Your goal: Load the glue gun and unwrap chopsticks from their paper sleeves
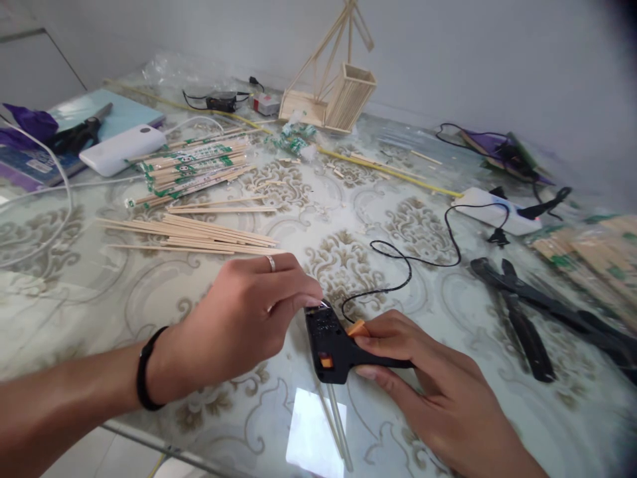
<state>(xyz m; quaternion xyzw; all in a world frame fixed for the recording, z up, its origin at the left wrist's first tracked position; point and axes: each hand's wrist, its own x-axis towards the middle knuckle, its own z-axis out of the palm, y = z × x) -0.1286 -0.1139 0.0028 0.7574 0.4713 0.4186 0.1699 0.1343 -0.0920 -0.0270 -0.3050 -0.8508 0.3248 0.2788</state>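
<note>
My right hand [438,392] is wrapped round the handle of a black glue gun [332,342] with an orange trigger. The gun lies on its side low over the table, its nozzle end pointing away from me. A translucent glue stick [340,425] extends from its back end towards me. My left hand [253,305], with a ring and a black wristband, has its fingertips pinched together at the nozzle end. Whatever is between them is hidden, apart from a small pale bit at the tip. The gun's black cord [393,289] trails behind it.
Loose wooden sticks [199,234] and wrapped chopsticks [194,162] lie at left. Pliers [522,312] are at right, near a white power strip [497,211]. A stick-built model [348,99] stands at the back. Scissors [82,133] and a white power bank [122,151] sit far left.
</note>
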